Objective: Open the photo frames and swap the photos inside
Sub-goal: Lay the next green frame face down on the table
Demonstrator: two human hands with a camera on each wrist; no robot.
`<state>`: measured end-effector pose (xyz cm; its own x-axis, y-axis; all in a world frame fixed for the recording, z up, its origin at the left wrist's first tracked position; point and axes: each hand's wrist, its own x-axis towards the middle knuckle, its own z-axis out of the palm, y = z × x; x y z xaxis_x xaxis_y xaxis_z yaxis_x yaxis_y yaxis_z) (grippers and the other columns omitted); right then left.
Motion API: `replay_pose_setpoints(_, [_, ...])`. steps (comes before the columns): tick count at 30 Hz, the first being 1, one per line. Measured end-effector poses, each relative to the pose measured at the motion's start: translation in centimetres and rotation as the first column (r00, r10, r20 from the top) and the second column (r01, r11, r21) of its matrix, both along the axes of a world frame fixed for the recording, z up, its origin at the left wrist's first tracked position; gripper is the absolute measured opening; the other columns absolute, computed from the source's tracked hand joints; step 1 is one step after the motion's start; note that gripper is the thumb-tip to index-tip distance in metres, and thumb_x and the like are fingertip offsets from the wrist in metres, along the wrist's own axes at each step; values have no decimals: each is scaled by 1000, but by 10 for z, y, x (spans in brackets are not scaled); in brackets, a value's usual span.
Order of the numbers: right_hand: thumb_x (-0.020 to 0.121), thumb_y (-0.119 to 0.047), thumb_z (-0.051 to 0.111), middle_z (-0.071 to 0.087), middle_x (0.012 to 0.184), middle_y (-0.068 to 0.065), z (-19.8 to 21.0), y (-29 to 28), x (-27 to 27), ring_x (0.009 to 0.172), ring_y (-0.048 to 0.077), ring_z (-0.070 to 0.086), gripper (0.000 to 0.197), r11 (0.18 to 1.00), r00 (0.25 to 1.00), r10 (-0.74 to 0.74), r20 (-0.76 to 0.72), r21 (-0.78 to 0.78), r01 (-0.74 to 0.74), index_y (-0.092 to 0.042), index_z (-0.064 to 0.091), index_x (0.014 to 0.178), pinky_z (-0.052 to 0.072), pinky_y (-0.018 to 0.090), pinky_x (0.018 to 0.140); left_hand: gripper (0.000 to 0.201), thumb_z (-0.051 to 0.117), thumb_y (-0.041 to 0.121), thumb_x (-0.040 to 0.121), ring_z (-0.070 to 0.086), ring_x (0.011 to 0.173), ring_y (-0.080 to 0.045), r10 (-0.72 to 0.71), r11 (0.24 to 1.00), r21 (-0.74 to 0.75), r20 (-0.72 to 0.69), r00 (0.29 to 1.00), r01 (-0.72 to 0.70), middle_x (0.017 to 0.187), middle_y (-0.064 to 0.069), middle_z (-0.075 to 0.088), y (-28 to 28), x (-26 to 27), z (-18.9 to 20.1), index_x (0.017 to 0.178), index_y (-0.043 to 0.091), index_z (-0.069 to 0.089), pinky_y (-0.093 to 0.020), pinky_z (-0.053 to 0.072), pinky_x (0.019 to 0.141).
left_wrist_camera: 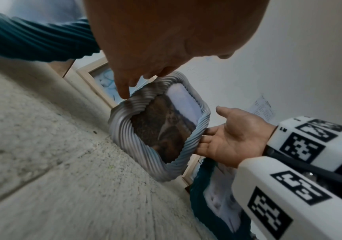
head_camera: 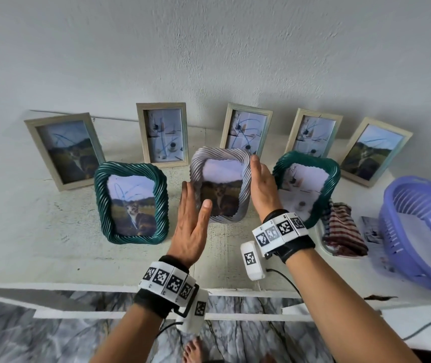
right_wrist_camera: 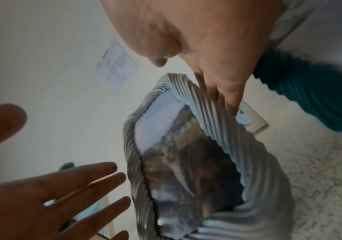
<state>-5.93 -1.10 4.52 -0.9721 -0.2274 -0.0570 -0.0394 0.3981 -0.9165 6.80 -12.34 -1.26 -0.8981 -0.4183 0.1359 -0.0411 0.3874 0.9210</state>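
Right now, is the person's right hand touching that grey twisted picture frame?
Touching. In the left wrist view the right hand has its fingertips against the edge of the grey frame; the right wrist view shows fingers lying along its rim.

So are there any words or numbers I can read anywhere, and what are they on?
None can be read.
Paper sheet on the wall: rows of print, too small and blurred to read.
Wristband tags: black-and-white square code patterns, not letters.
Framed photos, such as the one in the grey twisted frame: pictures and scribbles, no words.
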Motion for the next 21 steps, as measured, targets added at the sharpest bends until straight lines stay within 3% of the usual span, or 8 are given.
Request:
replay_pose_setpoints(2, [97,-61,26,58,95,4,-1,10,6,88,17,54,60,993,998,43,-48,109,-38,-11,57,107,36,28,74,93,15,81,84,-6,148,-1,-66,998,-23,6,998,66,162,8,-8,2,12,-1,155,23,-1,-30,3,122])
replay_pose_setpoints(4, [98,-56,31,53,76,12,-2,29,19,71,23,51,61,987,997,62,-43,150,-55,-1,56,88,39,32,66,85,22,76,88,1,148,1,-109,993,-49,9,994,110,163,10,-1,7,28,4,155,28,5,-30,10,121])
replay_pose_setpoints(7, [97,-45,46,66,85,25,-12,64,43,79,40,63,52,997,996,48,80,58,-53,4,60,90,54,46,78,61,44,59,93,41,136,-2,-216,976,-37,-17,976,215,150,11,43,9,60,19,146,28,42,-37,40,110])
replay_pose_setpoints(10, [96,-33,56,73,87,15,-16,74,72,80,32,69,29,990,962,138,237,-39,-133,-6,67,92,54,37,72,36,52,45,94,66,105,-3,-160,987,-9,-71,985,160,113,17,70,-4,89,28,117,24,69,-33,54,89])
replay_pose_setpoints(13, [95,-22,58,73,88,13,-12,53,92,80,27,70,20,968,958,246,148,-79,-236,-3,68,94,53,34,71,29,53,40,94,68,96,-6,42,999,-21,-144,989,-45,104,14,73,-32,104,29,107,22,72,-28,55,82])
replay_pose_setpoints(16, [96,-17,57,71,97,11,-4,14,98,86,19,68,19,933,935,352,-34,-69,-354,-1,67,103,53,21,73,23,52,32,94,67,101,-10,240,967,-20,-269,933,-254,111,5,71,-68,106,24,107,22,69,-35,56,78])
replay_pose_setpoints(18, [96,-27,56,68,108,1,-2,-15,95,95,9,66,28,908,901,415,-124,1,-419,-7,65,114,50,11,77,25,50,27,95,59,116,-16,339,924,-53,-342,876,-378,125,-2,62,-91,102,18,112,19,66,-43,53,87])
replay_pose_setpoints(21, [97,-30,55,63,121,5,-3,-56,88,101,11,63,42,893,880,447,-159,17,-450,-5,55,131,47,9,80,49,47,37,95,36,139,-20,429,882,-77,-281,859,-465,150,-6,38,-121,95,5,140,16,48,-50,36,110])
